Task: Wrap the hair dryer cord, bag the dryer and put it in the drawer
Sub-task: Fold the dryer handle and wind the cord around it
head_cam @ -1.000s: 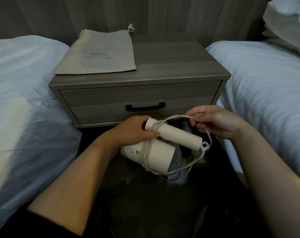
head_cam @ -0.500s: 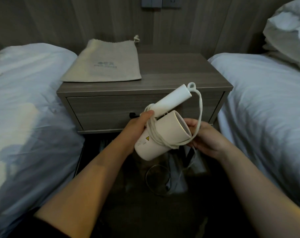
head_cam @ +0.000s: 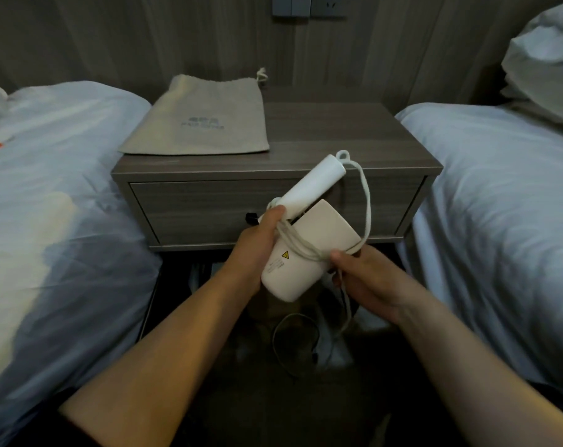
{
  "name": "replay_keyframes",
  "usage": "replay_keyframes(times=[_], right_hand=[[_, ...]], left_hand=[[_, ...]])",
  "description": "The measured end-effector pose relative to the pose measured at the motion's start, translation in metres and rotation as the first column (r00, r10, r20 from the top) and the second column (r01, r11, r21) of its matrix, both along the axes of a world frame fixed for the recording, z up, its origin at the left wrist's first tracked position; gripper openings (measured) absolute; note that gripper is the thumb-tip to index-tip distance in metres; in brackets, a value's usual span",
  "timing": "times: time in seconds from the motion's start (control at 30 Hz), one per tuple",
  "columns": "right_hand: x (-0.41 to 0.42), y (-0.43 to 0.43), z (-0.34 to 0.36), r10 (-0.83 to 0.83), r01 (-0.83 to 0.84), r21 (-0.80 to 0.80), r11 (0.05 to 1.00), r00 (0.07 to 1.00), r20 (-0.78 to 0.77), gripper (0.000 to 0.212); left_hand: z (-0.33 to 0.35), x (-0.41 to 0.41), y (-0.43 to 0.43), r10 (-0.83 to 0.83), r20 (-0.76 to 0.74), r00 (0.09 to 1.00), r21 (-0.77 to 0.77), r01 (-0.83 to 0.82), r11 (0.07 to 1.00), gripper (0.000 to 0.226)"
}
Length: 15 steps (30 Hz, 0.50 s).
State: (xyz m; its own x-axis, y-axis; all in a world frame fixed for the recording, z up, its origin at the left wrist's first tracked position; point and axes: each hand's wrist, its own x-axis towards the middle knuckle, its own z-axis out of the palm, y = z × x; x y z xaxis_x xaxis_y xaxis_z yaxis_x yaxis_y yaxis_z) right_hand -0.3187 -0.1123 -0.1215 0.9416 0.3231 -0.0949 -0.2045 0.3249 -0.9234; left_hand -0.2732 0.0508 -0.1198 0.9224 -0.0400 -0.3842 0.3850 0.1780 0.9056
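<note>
In front of the closed drawer [head_cam: 209, 208], my left hand [head_cam: 257, 240] grips the white hair dryer [head_cam: 301, 250] at its folded handle, thumb pinning cord [head_cam: 365, 201] loops. My right hand [head_cam: 367, 279] pinches the cord under the barrel, fingers closed on it. Cloth bag [head_cam: 202, 121] lies flat on the nightstand. Risk: slack dangling toward the floor (plug not visible) could snag, loosening the wraps if my thumb slips.

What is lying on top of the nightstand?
A flat beige drawstring bag lies on the left part of the nightstand; nothing else shows. The hair dryer covers a small front part.
</note>
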Motion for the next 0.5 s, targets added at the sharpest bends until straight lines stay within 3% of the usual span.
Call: replay_keyframes(times=[0.07,0.27,0.4,0.5], right_hand=[[-0.003,0.01,-0.005,-0.085,0.085,-0.095,0.992,0.996,-0.001,0.017],[-0.001,0.015,-0.007,-0.174,0.169,-0.05,0.984,0.979,-0.106,0.013],[0.003,0.011,-0.002,-0.224,0.229,0.013,0.973,0.962,-0.158,0.032],[0.004,0.007,0.003,-0.226,0.252,0.122,0.96,0.955,-0.192,0.027]], left_hand=[[-0.003,-0.002,-0.001,0.021,-0.013,1.0,0.033,-0.021,0.999,0.034],[-0.005,-0.004,-0.004,-0.037,-0.01,0.999,0.174,0.038,0.984,0.056],[0.004,-0.004,0.0,-0.217,0.031,0.976,0.093,0.213,0.973,0.052],[0.006,-0.005,0.005,-0.346,0.072,0.935,0.03,0.345,0.938,0.058]])
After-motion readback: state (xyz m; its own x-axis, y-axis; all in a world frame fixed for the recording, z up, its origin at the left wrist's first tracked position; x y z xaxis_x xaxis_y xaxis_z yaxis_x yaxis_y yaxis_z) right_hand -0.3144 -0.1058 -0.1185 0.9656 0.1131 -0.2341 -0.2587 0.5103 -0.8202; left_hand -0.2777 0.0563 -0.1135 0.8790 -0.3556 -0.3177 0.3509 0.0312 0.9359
